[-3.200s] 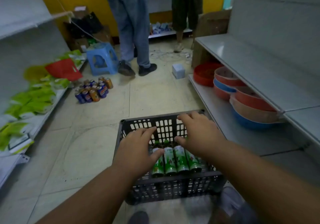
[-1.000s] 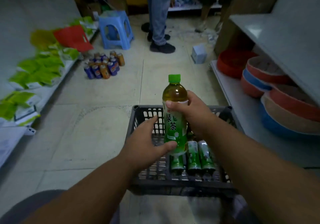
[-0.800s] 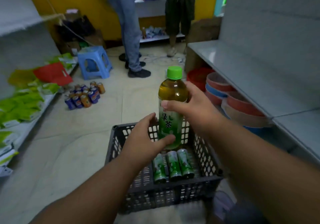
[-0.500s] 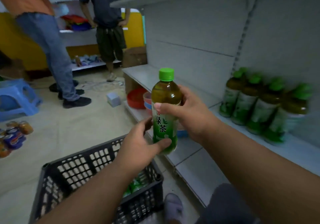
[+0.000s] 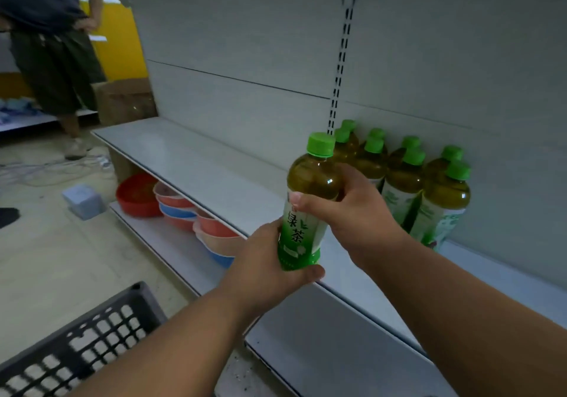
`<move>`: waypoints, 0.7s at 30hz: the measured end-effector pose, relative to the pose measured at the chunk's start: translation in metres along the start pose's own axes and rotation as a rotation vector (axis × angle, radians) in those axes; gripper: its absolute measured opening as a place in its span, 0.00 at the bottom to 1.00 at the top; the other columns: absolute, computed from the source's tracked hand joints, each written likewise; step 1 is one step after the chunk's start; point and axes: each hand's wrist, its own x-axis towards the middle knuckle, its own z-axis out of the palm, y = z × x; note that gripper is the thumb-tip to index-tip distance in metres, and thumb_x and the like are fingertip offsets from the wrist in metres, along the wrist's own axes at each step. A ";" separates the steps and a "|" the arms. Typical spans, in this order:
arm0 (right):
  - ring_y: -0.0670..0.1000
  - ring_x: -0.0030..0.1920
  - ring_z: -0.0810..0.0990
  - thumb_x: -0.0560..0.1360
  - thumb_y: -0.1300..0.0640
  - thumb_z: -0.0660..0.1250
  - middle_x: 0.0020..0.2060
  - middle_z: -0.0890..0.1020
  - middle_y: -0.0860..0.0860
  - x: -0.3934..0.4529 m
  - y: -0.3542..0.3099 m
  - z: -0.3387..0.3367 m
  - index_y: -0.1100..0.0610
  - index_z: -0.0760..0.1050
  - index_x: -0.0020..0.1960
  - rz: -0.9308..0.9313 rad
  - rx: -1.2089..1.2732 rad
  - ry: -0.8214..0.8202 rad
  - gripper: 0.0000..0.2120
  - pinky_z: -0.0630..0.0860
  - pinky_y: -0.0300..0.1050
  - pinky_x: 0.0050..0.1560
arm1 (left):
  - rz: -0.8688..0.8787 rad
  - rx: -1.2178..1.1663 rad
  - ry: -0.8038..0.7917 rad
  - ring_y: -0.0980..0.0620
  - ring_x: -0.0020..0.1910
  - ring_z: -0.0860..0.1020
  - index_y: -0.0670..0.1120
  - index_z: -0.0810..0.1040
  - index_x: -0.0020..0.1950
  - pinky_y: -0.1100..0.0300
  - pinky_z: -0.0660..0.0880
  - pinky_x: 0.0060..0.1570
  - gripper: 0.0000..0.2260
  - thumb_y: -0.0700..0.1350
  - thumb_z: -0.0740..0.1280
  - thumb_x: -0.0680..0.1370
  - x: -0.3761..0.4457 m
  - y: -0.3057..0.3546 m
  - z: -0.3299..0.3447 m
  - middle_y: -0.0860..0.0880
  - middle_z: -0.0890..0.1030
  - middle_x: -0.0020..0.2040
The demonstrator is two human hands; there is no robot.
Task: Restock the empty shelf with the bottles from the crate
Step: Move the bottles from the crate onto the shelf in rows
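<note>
A green tea bottle point(image 5: 310, 194) with a green cap and green-white label stands upright in the air in front of the grey shelf point(image 5: 196, 163). My right hand point(image 5: 352, 212) wraps its middle from the right. My left hand point(image 5: 270, 268) cups its base from below and the left. Behind it, several matching bottles point(image 5: 408, 179) stand in two rows on the shelf against the back panel. The dark plastic crate point(image 5: 76, 344) shows only a corner at the bottom left; its contents are out of view.
Stacked red, pink and blue plastic basins point(image 5: 187, 212) sit on the bottom shelf under the grey shelf. A person point(image 5: 55, 59) stands at the far left by a cardboard box point(image 5: 125, 99). A small pale box point(image 5: 82, 200) and cables lie on the floor.
Both hands lifted a bottle out of the crate and carried it rightward to the shelf. The view swung from the crate on the floor toward the shelf with the standing bottles.
</note>
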 end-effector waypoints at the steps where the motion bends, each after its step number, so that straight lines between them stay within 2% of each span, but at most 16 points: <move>1: 0.45 0.47 0.86 0.66 0.54 0.82 0.48 0.87 0.49 0.010 0.004 -0.002 0.52 0.80 0.58 0.010 -0.019 0.032 0.22 0.82 0.44 0.49 | 0.003 0.041 -0.010 0.76 0.45 0.75 0.66 0.69 0.48 0.78 0.71 0.37 0.22 0.51 0.80 0.67 0.016 -0.004 0.002 0.73 0.77 0.43; 3: 0.44 0.45 0.86 0.66 0.54 0.82 0.46 0.87 0.47 0.030 0.012 -0.005 0.51 0.80 0.56 0.034 -0.070 0.094 0.20 0.83 0.45 0.49 | 0.015 0.151 -0.020 0.69 0.46 0.78 0.64 0.72 0.50 0.73 0.74 0.43 0.21 0.56 0.80 0.65 0.046 -0.013 0.009 0.69 0.78 0.44; 4: 0.44 0.45 0.86 0.66 0.54 0.82 0.46 0.87 0.46 0.039 0.017 -0.006 0.50 0.80 0.55 0.048 -0.096 0.123 0.20 0.84 0.46 0.50 | 0.012 0.231 -0.030 0.64 0.50 0.79 0.62 0.73 0.55 0.66 0.77 0.49 0.25 0.62 0.79 0.63 0.060 -0.020 0.014 0.65 0.79 0.49; 5: 0.44 0.46 0.86 0.66 0.52 0.82 0.46 0.86 0.46 0.047 0.022 -0.006 0.50 0.80 0.56 0.060 -0.121 0.153 0.21 0.84 0.48 0.51 | 0.014 0.325 -0.038 0.58 0.55 0.78 0.59 0.73 0.61 0.59 0.77 0.56 0.33 0.68 0.75 0.60 0.072 -0.028 0.019 0.60 0.79 0.55; 7: 0.44 0.48 0.85 0.65 0.50 0.82 0.47 0.85 0.44 0.060 0.032 -0.007 0.48 0.79 0.57 0.075 -0.180 0.215 0.23 0.83 0.49 0.53 | 0.029 0.496 -0.043 0.50 0.67 0.73 0.52 0.68 0.72 0.50 0.71 0.67 0.48 0.77 0.66 0.59 0.096 -0.044 0.031 0.51 0.75 0.68; 9: 0.43 0.49 0.83 0.65 0.48 0.82 0.47 0.84 0.42 0.069 0.041 -0.008 0.47 0.78 0.57 0.081 -0.260 0.260 0.24 0.82 0.48 0.55 | -0.042 0.594 -0.094 0.44 0.78 0.58 0.45 0.54 0.81 0.48 0.57 0.77 0.54 0.78 0.62 0.65 0.108 -0.054 0.043 0.44 0.60 0.80; 10: 0.44 0.50 0.82 0.65 0.47 0.82 0.48 0.83 0.42 0.072 0.045 -0.008 0.47 0.77 0.59 0.087 -0.300 0.270 0.25 0.81 0.49 0.57 | -0.063 0.654 -0.115 0.44 0.80 0.51 0.42 0.48 0.82 0.49 0.50 0.78 0.55 0.77 0.60 0.68 0.111 -0.058 0.048 0.43 0.52 0.82; 12: 0.46 0.54 0.82 0.65 0.45 0.81 0.52 0.83 0.43 0.076 0.055 -0.009 0.48 0.76 0.63 0.107 -0.372 0.277 0.29 0.80 0.51 0.60 | -0.048 0.763 -0.119 0.44 0.81 0.43 0.40 0.42 0.81 0.49 0.43 0.78 0.55 0.78 0.54 0.71 0.113 -0.063 0.057 0.41 0.45 0.82; 14: 0.47 0.56 0.81 0.66 0.44 0.81 0.55 0.83 0.44 0.077 0.063 -0.012 0.48 0.74 0.65 0.120 -0.422 0.289 0.31 0.79 0.51 0.61 | -0.041 0.819 -0.100 0.44 0.81 0.41 0.40 0.41 0.81 0.48 0.41 0.78 0.54 0.78 0.50 0.71 0.114 -0.068 0.064 0.40 0.43 0.82; 18: 0.51 0.60 0.81 0.67 0.47 0.81 0.59 0.82 0.47 0.076 0.070 -0.010 0.50 0.71 0.66 0.152 -0.584 0.306 0.32 0.78 0.48 0.61 | -0.030 0.861 -0.104 0.43 0.81 0.41 0.40 0.41 0.81 0.47 0.42 0.78 0.53 0.78 0.49 0.71 0.115 -0.070 0.066 0.39 0.42 0.82; 21: 0.55 0.61 0.81 0.69 0.46 0.79 0.60 0.82 0.52 0.079 0.073 -0.001 0.55 0.70 0.68 0.173 -0.681 0.352 0.33 0.78 0.51 0.61 | -0.027 0.874 -0.097 0.43 0.81 0.41 0.40 0.41 0.81 0.47 0.42 0.78 0.53 0.78 0.49 0.71 0.116 -0.072 0.067 0.39 0.42 0.82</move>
